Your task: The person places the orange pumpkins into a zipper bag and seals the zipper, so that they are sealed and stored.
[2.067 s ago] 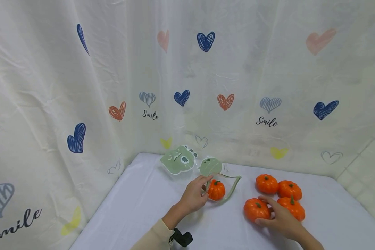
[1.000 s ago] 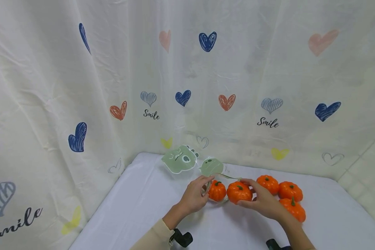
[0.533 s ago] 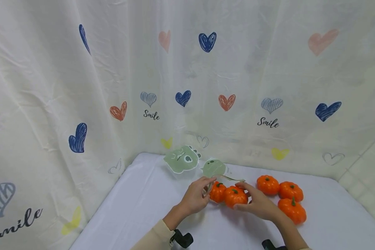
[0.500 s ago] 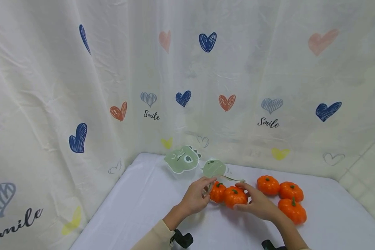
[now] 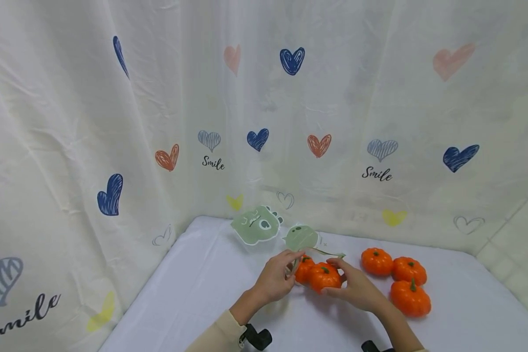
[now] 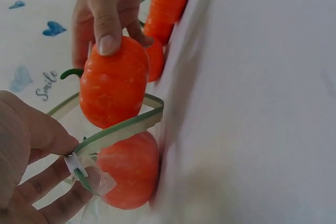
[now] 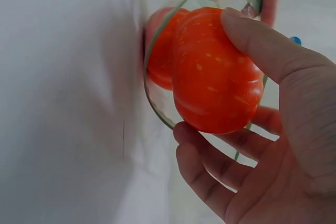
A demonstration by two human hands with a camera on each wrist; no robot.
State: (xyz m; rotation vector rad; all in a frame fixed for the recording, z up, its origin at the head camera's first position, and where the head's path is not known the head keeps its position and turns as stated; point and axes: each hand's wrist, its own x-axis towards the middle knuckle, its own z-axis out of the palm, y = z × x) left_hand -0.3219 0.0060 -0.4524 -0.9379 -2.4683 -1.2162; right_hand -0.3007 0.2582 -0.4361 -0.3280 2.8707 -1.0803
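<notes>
My left hand (image 5: 275, 277) pinches the slider end of a clear zip bag (image 6: 118, 132) with a green-edged mouth, which stands spread apart. Inside the bag lies one orange toy pumpkin (image 6: 134, 174), seen through the clear film. My right hand (image 5: 356, 288) grips a second orange toy pumpkin (image 7: 215, 72) between thumb and fingers, right at the bag's mouth. In the left wrist view this pumpkin's lower end is at the green rim, just above the bagged one. The head view hides most of the bag behind the hands and pumpkins.
Three more toy pumpkins (image 5: 410, 298) sit together at the right on the white tablecloth (image 5: 189, 288). Behind the hands lies clear film printed with a green cartoon face (image 5: 256, 225) and a smaller green shape (image 5: 301, 237). A heart-printed curtain (image 5: 334, 98) hangs behind the table.
My right hand has taken one pumpkin from the group at the right and carried it left to the bag's mouth. My left hand has stayed nearly still on the bag.
</notes>
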